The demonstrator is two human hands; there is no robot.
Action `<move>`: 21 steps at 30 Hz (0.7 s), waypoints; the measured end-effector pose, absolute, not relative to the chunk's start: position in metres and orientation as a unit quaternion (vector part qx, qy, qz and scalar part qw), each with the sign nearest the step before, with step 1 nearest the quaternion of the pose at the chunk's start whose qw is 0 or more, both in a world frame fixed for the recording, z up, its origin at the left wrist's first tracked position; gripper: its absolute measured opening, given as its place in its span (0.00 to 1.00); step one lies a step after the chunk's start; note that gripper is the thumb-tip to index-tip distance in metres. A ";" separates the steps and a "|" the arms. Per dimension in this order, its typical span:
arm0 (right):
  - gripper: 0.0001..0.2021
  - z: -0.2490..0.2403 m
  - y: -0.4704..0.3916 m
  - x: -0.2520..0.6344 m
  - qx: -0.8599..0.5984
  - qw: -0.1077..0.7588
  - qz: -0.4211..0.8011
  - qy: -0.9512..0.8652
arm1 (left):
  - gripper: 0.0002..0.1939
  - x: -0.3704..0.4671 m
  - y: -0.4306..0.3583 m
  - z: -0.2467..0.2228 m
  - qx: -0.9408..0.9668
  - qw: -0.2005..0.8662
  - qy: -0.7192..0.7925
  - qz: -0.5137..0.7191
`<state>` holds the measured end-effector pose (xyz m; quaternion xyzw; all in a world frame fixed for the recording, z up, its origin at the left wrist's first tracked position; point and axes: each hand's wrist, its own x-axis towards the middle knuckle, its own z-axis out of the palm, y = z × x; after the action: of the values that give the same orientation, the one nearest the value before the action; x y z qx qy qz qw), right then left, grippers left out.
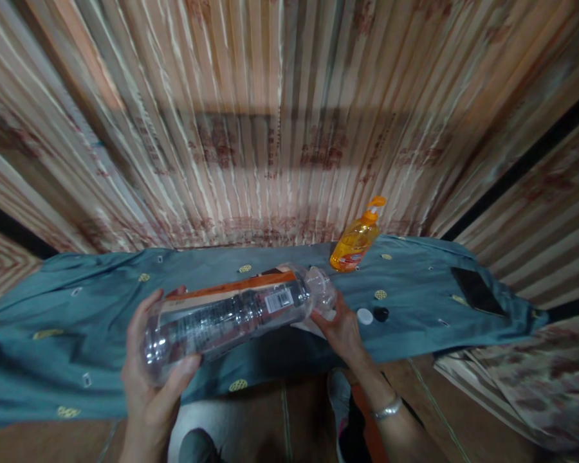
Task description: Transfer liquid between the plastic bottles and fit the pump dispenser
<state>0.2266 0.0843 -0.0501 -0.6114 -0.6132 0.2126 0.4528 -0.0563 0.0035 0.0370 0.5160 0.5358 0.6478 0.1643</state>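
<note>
While gripping clear bottle (pixel 236 315) at one end in left hand (pixel 149 399), other end in right hand (pixel 343 331), holds long axis crosswise above cloth (pixel 415 331).

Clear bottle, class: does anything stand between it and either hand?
Nothing visible stands between the left hand and the clear bottle; the fingers wrap one end directly. At the other end, something white shows by the right hand; whether it comes between them is unclear.

On the cloth (pixel 410 276), the pump (pixel 354 244) stands behind two lids (pixel 365 316); the phone (pixel 477 291) lies right.
</note>
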 end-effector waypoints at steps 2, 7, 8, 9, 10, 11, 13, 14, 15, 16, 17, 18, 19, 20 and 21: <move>0.28 -0.050 0.084 0.228 -0.609 0.453 0.216 -0.614 | 0.47 -0.052 0.001 0.041 0.488 0.208 0.525 0.666; 0.29 -0.052 0.084 0.231 -0.610 0.452 0.217 -0.613 | 0.52 -0.044 -0.002 0.049 0.464 0.237 0.523 0.674; 0.30 -0.052 0.084 0.231 -0.610 0.453 0.219 -0.613 | 0.52 -0.043 -0.002 0.050 0.466 0.237 0.523 0.673; 0.30 -0.051 0.084 0.232 -0.611 0.452 0.221 -0.612 | 0.52 -0.043 -0.003 0.050 0.469 0.236 0.523 0.672; 0.30 -0.051 0.084 0.232 -0.611 0.451 0.224 -0.611 | 0.51 -0.042 -0.003 0.051 0.469 0.235 0.522 0.672; 0.30 -0.050 0.084 0.232 -0.611 0.449 0.228 -0.612 | 0.50 -0.042 -0.003 0.051 0.467 0.236 0.522 0.674; 0.30 -0.048 0.083 0.233 -0.612 0.443 0.233 -0.612 | 0.49 -0.043 -0.003 0.049 0.460 0.243 0.519 0.679; 0.29 -0.048 0.083 0.233 -0.615 0.440 0.233 -0.611 | 0.49 -0.043 -0.002 0.048 0.457 0.245 0.515 0.682; 0.29 -0.047 0.083 0.233 -0.619 0.439 0.231 -0.609 | 0.48 -0.044 -0.001 0.046 0.458 0.245 0.511 0.685; 0.29 -0.047 0.083 0.234 -0.624 0.438 0.229 -0.606 | 0.48 -0.046 0.000 0.045 0.461 0.245 0.506 0.687; 0.29 -0.047 0.083 0.234 -0.628 0.436 0.227 -0.603 | 0.47 -0.047 0.000 0.043 0.466 0.243 0.502 0.687; 0.29 -0.047 0.083 0.234 -0.632 0.434 0.224 -0.602 | 0.46 -0.048 0.001 0.041 0.473 0.241 0.499 0.685; 0.29 -0.048 0.084 0.234 -0.634 0.433 0.223 -0.601 | 0.45 -0.049 0.002 0.040 0.479 0.240 0.497 0.682; 0.29 -0.048 0.084 0.234 -0.634 0.432 0.222 -0.602 | 0.44 -0.049 0.002 0.039 0.484 0.241 0.495 0.680; 0.30 -0.048 0.084 0.234 -0.632 0.433 0.222 -0.603 | 0.43 -0.049 0.001 0.039 0.485 0.244 0.494 0.679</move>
<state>0.2343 0.0839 -0.0481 -0.6319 -0.6034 0.2216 0.4331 -0.0491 0.0014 0.0394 0.4851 0.4937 0.6794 0.2435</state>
